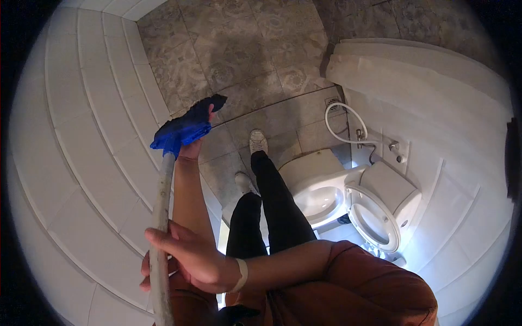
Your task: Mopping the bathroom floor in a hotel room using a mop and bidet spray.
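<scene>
A floor squeegee or similar floor tool is raised along the left side, with its blue plastic head (175,136) uppermost and a ragged dark strip (202,106) along that head. My left hand (193,142) reaches up behind the head and holds it, a fingertip showing against the dark strip; most of the palm is hidden. Lower down, my right hand (187,252), with a pale band at its wrist, is around the worn pale handle (163,195). The handle runs out of view at the bottom edge.
White tiled wall (94,122) rises close at left. Patterned floor tiles (240,53) lie ahead, with a floor drain (334,105) near the right wall. A toilet (322,199) with raised seat (373,218) stands at right, beside a white hose (328,122). My shoes (258,142) are on the floor.
</scene>
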A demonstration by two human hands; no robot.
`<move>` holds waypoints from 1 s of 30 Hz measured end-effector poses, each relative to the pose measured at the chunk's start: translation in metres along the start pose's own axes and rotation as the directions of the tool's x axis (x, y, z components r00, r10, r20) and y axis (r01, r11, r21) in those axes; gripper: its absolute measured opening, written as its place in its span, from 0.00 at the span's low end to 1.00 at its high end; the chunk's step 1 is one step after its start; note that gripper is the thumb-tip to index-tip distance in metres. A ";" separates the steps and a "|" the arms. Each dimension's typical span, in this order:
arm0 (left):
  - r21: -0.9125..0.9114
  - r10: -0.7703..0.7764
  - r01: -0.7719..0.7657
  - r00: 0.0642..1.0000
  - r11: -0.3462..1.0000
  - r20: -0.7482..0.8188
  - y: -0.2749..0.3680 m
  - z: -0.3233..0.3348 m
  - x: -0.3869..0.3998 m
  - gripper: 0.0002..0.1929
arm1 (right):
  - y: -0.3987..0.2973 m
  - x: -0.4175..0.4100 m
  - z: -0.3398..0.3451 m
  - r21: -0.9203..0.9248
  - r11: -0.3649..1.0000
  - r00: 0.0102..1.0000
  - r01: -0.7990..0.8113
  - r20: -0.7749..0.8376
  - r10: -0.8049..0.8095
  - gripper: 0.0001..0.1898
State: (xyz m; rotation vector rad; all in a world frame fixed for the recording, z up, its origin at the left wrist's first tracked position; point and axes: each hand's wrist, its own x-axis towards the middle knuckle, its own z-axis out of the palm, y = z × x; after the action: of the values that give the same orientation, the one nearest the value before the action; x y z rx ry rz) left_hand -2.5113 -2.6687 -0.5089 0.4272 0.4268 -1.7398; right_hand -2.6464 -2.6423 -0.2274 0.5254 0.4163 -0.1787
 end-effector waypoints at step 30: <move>0.645 -0.258 0.556 0.826 0.524 -0.502 -0.070 0.076 0.044 0.17 | -0.339 0.068 -0.154 -0.821 0.514 0.825 0.250 -0.097 -0.557 0.22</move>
State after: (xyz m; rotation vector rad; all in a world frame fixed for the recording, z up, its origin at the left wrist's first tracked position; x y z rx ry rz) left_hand -2.5932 -2.7302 -0.4612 1.3864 -0.0349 -2.2957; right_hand -2.7285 -2.8550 -0.5296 -0.4629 0.9240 -0.3440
